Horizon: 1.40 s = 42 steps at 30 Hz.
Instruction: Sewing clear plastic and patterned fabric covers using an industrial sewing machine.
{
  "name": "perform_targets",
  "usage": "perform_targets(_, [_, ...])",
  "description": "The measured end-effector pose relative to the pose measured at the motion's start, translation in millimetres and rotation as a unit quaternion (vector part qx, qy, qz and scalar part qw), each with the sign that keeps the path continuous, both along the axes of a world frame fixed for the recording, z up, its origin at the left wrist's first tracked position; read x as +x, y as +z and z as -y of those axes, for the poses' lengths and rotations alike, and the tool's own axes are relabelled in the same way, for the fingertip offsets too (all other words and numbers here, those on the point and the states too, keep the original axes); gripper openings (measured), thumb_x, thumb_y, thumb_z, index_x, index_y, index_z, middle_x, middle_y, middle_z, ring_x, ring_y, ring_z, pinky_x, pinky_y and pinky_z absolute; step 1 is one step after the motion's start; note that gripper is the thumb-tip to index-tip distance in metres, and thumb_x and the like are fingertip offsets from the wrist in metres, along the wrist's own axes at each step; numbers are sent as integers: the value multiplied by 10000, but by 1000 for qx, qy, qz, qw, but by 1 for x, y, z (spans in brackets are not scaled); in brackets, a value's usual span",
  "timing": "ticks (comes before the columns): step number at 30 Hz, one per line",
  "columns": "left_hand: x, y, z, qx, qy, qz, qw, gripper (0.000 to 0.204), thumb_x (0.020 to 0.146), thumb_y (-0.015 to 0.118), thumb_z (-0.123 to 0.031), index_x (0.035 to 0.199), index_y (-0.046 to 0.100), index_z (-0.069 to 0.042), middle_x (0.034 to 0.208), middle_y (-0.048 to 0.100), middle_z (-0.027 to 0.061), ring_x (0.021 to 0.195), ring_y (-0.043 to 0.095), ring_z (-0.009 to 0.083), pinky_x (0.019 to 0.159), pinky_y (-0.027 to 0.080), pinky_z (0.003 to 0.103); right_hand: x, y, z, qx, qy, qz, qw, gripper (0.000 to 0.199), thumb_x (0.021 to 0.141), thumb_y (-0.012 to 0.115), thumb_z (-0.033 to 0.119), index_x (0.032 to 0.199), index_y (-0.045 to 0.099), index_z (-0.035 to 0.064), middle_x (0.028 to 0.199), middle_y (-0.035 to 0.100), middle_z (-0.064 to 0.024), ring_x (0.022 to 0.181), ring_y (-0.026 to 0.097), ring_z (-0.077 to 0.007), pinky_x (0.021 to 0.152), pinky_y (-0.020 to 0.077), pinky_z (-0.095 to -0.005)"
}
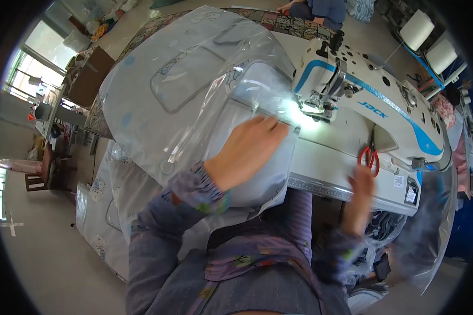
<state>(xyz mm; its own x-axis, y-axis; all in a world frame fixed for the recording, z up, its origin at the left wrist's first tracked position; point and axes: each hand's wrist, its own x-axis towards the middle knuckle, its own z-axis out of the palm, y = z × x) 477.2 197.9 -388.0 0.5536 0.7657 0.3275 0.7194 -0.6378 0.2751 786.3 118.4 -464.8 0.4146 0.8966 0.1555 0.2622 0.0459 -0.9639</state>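
Note:
A large pale grey printed sheet with glossy clear plastic over it spreads across the left of the sewing table and hangs down at the near left. My left hand is closed on the plastic-covered sheet just left of the lit needle area, fingers bent and together. Beside it stands a white and blue sewing machine, its presser foot close to the sheet's edge. My right hand, smeared by motion, is at the table's front edge. Just above that hand lie red-handled scissors; whether it touches them cannot be made out.
White thread cones stand on a rack behind the machine. A ruler strip runs along the table's front edge. A cardboard box and a wooden chair are at the left. Another person sits at the far side.

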Motion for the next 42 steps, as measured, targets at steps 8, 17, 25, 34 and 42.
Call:
perform_targets(8, [55,44,-39,102,-83,-69,989,95,776,665,-76,859,645,-34,898,636,103,926,663,278,817,566,380,-219,-23,-112,-140,429,-129,883,212,1021,575,183,1106,649,2,994,644,-133,912,671,-290,804,534,-434])
perform_targets(17, [8,-27,-8,-17,1,-27,1000,384,832,706,-84,1202,623,-29,1107,595,152,1053,606,342,855,520,441,-119,-32,-127,-34,76,208,974,221,936,728,214,896,708,-3,683,704,-121,591,693,-225,572,526,-365])
perform_targets(25, [7,-54,-25,82,14,65,994,297,889,658,-58,1182,702,-41,1105,672,109,1009,675,291,882,557,433,-104,-19,-127,-169,153,-34,973,199,952,729,164,939,720,-34,742,732,-100,589,641,-84,527,511,-275])
perform_targets(34, [15,-65,-32,-52,-36,-43,997,316,847,631,-62,1160,655,-26,1047,617,106,1039,628,274,919,495,412,-115,-35,-132,-162,111,112,974,213,958,713,150,929,712,-61,729,728,-102,581,673,-119,546,533,-280])
perform_targets(42, [14,-85,-33,-82,-51,22,995,432,853,657,-69,1283,651,-32,1137,615,104,1067,601,282,933,471,440,-87,-4,-45,-95,137,301,939,315,965,732,182,1153,628,-49,706,710,-127,576,712,-265,558,556,-349])
